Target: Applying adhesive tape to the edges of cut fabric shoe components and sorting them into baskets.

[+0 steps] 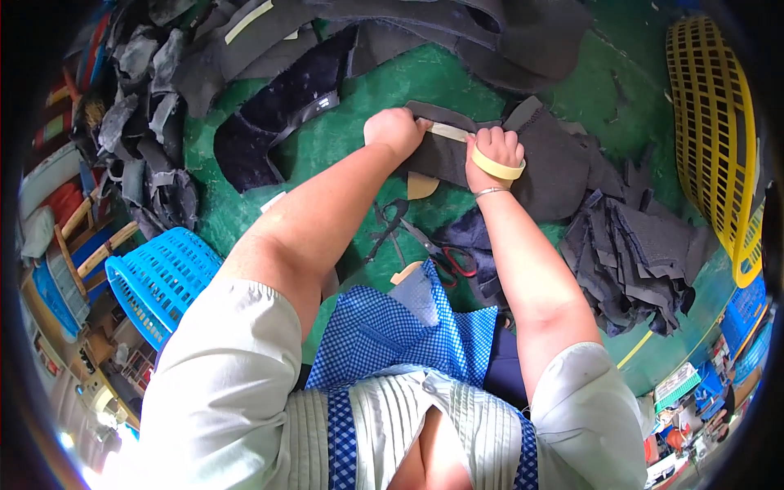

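Green worktop (400, 82) lies under dark cloth. Two lattice plastic baskets flank it: a big yellow basket (709, 122) at right, a smaller blue basket (159, 278) at left, their contents not discernible. Near the yellow one lies one pile of limp dark pieces (625, 253), too overlapped to count. One charcoal fabric piece (449, 159) lies beneath both hands; one pair of scissors (429, 245) sits nearer the body. Left hand (394, 131) and right hand (494, 151) are closed on opposite ends of one narrow pale strip (447, 131); one yellow ring (498, 169) encircles the right.
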The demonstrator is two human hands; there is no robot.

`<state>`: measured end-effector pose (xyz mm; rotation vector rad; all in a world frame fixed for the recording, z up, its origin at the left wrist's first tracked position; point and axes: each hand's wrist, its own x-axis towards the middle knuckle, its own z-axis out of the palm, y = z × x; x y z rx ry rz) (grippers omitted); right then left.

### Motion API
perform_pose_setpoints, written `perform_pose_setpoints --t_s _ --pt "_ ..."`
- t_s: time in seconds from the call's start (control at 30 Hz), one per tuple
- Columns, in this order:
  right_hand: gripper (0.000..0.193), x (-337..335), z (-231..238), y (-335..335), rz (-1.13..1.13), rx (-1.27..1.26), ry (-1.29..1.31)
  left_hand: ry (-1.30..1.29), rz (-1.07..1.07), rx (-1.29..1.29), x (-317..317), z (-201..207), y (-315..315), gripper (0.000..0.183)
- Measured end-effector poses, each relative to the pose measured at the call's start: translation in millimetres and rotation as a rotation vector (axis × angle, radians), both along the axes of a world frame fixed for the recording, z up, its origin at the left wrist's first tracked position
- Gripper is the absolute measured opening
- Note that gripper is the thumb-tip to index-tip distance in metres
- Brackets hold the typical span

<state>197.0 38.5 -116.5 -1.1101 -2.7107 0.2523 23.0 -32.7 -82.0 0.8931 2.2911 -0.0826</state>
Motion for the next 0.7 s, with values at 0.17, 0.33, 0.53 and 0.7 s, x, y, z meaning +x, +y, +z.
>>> perform_pose_setpoints --t_s 0.17,0.33,0.53,0.7 --pt "0.017 -3 -10 2 0.017 0.000 -0.059 0.044 -0.443 0.778 23 8 -27 0.035" --pt "0.024 -2 3 34 0.284 -0.175 -0.171 0.045 -0.743 0.432 47 -18 -60 0.072" --pt "0.032 15 74 113 0.459 -0.268 -0.418 -0.158 -0.724 0.176 40 12 -41 0.062" --pt "0.041 103 130 98 0.186 -0.323 0.237 -0.227 -0.604 0.464 -3 114 31 0.043"
